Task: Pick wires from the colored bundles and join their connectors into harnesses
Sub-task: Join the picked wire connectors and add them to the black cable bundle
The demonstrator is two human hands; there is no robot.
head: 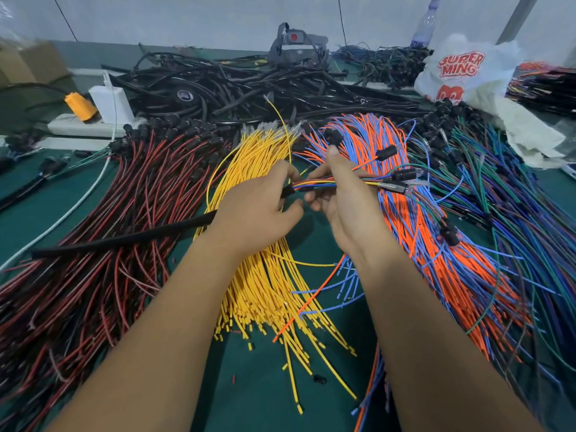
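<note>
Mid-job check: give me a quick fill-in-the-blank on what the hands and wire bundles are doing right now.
1. The left hand grips the end of a black ____.
2. The right hand holds a mixed wire group whose connectors point to the ____.
3. Under the left forearm lies the ____ bundle.
4. The bundle farthest left is red and ____.

Missing words: sleeve; right; yellow; black
</note>
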